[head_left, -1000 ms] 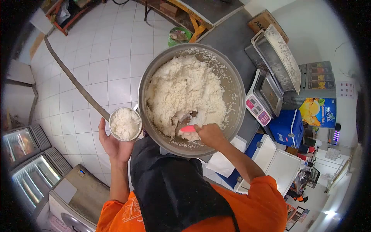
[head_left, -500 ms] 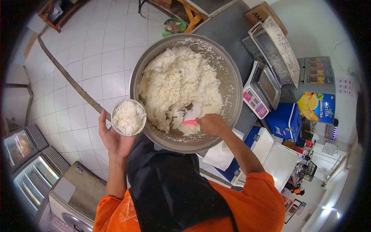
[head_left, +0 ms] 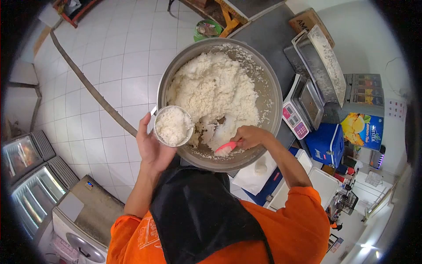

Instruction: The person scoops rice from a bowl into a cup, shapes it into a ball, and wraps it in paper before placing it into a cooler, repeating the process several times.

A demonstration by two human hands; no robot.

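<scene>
A wide metal pot holds a large mound of cooked white rice, with loose grains stuck on its right inner wall. My left hand grips a round cup heaped with rice, held over the pot's left rim. The fingers wrap its left side and underside. Inside the pot at the lower right, my right hand is closed round the handle of a pink rice paddle. The paddle's blade rests at the near edge of the mound, beside a hollow in the rice.
Right of the pot stand a digital scale with a metal tray, a rice-specked rectangular pan, a blue cooler and a drink dispenser. A green bin sits behind. Freezers stand at lower left.
My left hand has brought the rice cup rightward, from beside the pot to over its rim. The pink paddle has shifted slightly and shows more of its length.
</scene>
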